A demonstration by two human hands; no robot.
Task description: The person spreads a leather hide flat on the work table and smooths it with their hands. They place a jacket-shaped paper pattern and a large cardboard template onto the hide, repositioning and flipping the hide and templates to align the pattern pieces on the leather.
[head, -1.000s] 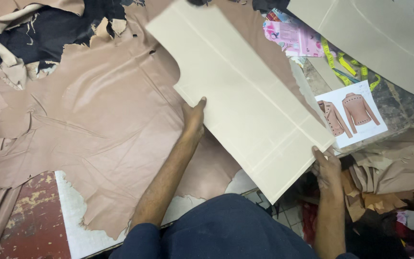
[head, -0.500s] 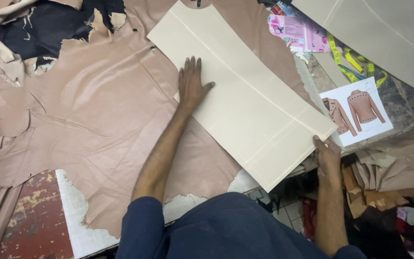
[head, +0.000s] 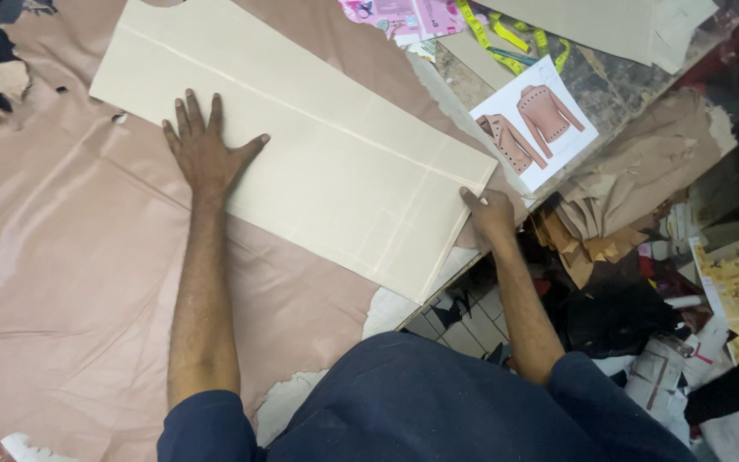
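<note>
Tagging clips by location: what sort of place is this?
Likely a leather garment workshop: a cream card pattern piece lies on a pinkish-tan hide, beside a jacket design sheet and a yellow measuring tape.

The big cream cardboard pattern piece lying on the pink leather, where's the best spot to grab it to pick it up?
Probably the short end of the big cream cardboard pattern piece nearest the person, coming from the table edge. That end juts past the pink leather over open space, so fingers can slip under. The right hand already touches that corner; the left hand lies flat on top.
</note>
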